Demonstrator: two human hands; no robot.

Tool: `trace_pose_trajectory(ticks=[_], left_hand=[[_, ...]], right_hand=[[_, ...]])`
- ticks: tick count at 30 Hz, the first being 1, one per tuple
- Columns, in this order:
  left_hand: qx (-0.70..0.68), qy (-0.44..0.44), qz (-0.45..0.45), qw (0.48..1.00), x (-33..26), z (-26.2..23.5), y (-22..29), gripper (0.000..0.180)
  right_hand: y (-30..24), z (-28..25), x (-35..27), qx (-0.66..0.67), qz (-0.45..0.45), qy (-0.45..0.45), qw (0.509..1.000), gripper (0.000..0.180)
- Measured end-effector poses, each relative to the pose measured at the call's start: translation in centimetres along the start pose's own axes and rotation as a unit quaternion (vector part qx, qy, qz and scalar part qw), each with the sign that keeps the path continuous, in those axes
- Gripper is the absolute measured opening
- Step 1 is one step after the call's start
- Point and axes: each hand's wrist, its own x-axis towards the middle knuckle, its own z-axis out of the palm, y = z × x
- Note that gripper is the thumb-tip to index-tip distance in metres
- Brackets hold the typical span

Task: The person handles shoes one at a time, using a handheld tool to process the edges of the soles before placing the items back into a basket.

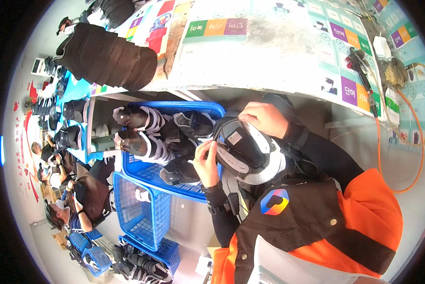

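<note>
Workshop table (278, 57) filled the upper frame. Left hand (205, 162) and right hand (265, 118) both gripped a black-and-white shoe (243, 151); holding both ends firmly seemed advisable.

I see a shoe (243, 149) of matt black cloth with smooth, faintly glossy white and grey panels. The blue basket (146, 170) beside it is hard plastic lattice, slightly shiny. My sleeves look like soft black and orange fabric. The far surface (278, 52) is covered in printed sheets, worn and scuffed rough in patches.
</note>
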Motion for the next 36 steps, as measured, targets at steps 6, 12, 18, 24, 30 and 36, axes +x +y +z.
trace_pose_trajectory(ticks=[6, 12, 18, 24, 30, 36], left_hand=[[0.022, 0.010, 0.010, 1.000, -0.7, 0.1, 1.5, 0.006], [0.041, -0.003, 0.023, 0.999, -0.4, 0.3, 2.5, 0.008], [0.006, 0.023, -0.049, 0.999, -0.5, 0.6, 1.1, 0.014], [0.007, 0.062, -0.034, 0.997, -0.9, 1.1, 1.8, 0.017], [0.020, 0.071, -0.032, 0.997, -0.9, 0.8, 1.7, 0.019], [0.005, 0.065, -0.028, 0.997, -1.1, 1.2, 2.0, 0.019]], right_hand=[[-0.8, -0.4, -0.3, 0.011, -0.020, 0.011, 1.000, 0.020], [-0.9, -0.2, -0.6, 0.031, 0.007, 0.021, 0.999, 0.018], [-1.1, 0.2, -0.2, 0.059, 0.040, 0.023, 0.997, 0.018], [-1.7, -0.9, -0.2, 0.110, 0.020, -0.014, 0.994, 0.015], [-2.8, -0.6, -0.5, 0.072, -0.016, 0.039, 0.997, 0.017], [-3.6, 0.1, -0.7, 0.003, 0.002, 0.059, 0.998, 0.012]])
